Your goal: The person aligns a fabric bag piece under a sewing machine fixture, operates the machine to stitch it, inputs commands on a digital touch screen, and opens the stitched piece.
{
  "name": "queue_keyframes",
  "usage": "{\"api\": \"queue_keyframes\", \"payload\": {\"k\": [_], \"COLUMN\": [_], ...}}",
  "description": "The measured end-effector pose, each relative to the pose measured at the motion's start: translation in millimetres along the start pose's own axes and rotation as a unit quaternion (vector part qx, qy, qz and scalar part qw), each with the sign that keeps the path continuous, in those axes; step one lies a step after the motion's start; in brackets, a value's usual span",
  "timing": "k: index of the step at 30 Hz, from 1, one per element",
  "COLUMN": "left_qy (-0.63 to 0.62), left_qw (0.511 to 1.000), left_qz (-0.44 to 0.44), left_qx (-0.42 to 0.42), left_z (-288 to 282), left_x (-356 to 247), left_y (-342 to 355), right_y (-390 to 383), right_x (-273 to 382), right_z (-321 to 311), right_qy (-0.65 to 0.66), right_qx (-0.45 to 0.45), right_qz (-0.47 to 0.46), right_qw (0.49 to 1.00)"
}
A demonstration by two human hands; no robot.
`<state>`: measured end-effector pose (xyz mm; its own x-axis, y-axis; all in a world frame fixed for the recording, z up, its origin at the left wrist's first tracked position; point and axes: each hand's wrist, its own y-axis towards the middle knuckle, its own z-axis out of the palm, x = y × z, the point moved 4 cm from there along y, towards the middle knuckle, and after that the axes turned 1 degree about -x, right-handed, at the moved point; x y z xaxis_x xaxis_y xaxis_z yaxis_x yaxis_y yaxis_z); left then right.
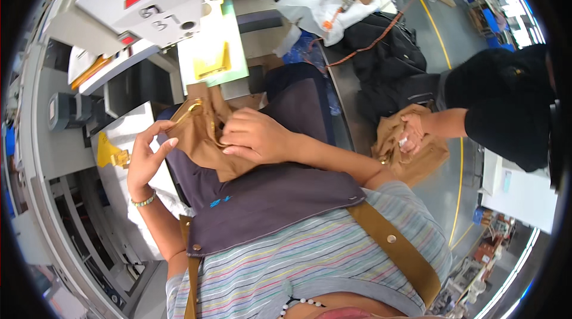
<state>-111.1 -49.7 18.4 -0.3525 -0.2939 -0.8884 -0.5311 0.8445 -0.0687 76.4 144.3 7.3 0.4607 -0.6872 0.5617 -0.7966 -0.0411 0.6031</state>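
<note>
A piece of brown cloth with a brass-toned zipper lies gathered over my apron-covered lap. My left hand holds its left edge between thumb and fingers, the thumb and index tips a little apart. On the other side, my right hand has its fingers curled over the cloth beside the zipper teeth, pinching the fabric. The zipper's upper part curves toward the left hand. What lies under the right fingers is hidden.
A white machine head overhangs the upper left, near yellow and pale green sheets. Small yellow pieces lie at left. To the right, another person's hand rests on brown cloth. An orange cord crosses dark fabric.
</note>
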Motion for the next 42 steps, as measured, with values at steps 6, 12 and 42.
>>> {"api": "queue_keyframes", "payload": {"k": [6, 12, 42], "left_qy": [0.036, -0.036, -0.012], "left_qw": [0.991, 0.97, 0.971], "left_qz": [-0.099, -0.035, 0.057], "left_qx": [-0.079, -0.237, -0.232], "left_z": [57, 35, 39], "left_x": [-3, -18, 36], "left_y": [16, 3, 60], "right_y": [12, -18, -60], "right_x": [-73, -220, -196], "right_z": [-69, -238, -333], "right_qy": [0.005, -0.161, -0.342], "right_qx": [0.059, -0.274, -0.457], "right_qz": [0.163, 0.385, 0.207], "right_qw": [0.985, 0.866, 0.795]}}
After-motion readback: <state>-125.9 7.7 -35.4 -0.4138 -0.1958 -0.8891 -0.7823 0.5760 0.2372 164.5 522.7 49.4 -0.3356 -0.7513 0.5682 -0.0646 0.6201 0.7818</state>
